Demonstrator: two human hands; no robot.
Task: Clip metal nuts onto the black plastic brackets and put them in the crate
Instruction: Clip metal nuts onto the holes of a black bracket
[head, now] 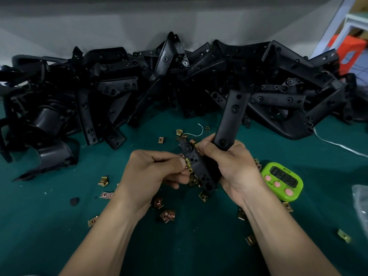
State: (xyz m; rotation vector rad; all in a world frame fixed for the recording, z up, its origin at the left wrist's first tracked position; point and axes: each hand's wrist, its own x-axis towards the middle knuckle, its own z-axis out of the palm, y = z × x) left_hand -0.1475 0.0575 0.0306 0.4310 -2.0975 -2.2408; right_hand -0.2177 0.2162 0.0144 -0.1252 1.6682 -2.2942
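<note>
**Q:** What lies where, largest first?

**A:** A pile of black brackets spans the upper frame on the green mat. The held bracket rises from centre toward upper right. Loose nuts scatter across the lower centre. No crate is in view.

**Q:** How do the hands grip?

**A:** The right hand wraps closed around the held bracket at its bend. The left hand pinches a metal nut narrowly between thumb and fingers, against the bracket's left edge.

**Q:** What makes the step go well?

**A:** Probably keeping the bracket braced, the nut square to the edge, and pushing until its hole meets the bracket's hole.
</note>
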